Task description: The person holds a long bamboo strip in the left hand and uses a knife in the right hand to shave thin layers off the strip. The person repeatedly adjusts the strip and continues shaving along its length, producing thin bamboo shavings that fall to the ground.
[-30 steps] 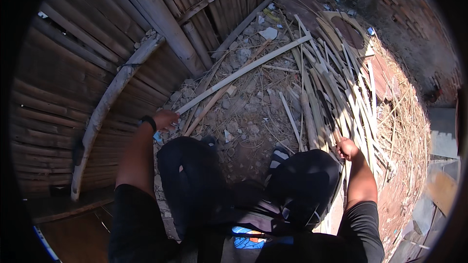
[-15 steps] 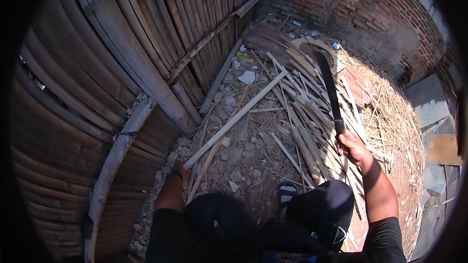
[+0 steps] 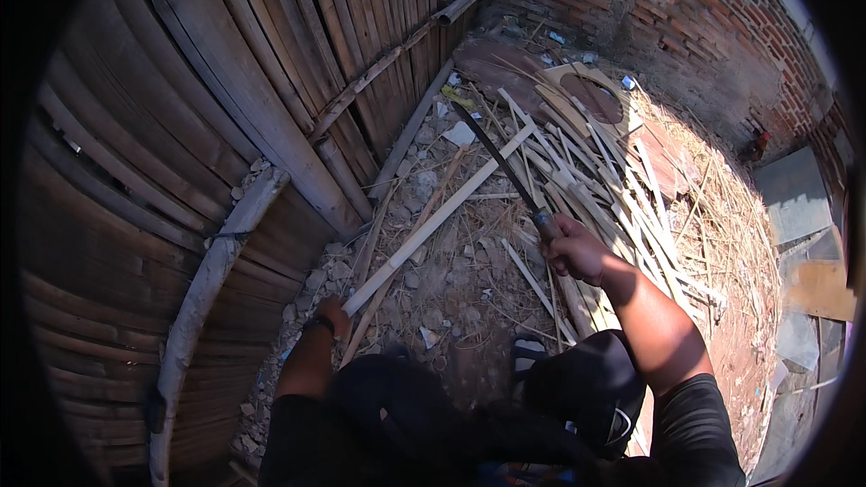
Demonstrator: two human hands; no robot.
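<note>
My left hand is closed round the near end of a long pale bamboo strip, which slants up and away to the right over the rubble. In my right hand is the handle of a machete. Its long dark blade points up and to the left, passing over the far part of the strip; whether the two touch I cannot tell. Several loose bamboo strips lie heaped beyond and right of my right hand.
A bamboo wall with a curved post rises close on the left. Behind the heap stands a brick wall. A board with a round hole lies at the back. Flat sheets lean at the right, and a bird stands near them.
My right hand has brought the machete down and left, from upright over the heap to slanting across the pale strip. My left hand keeps its hold, nearly still.
</note>
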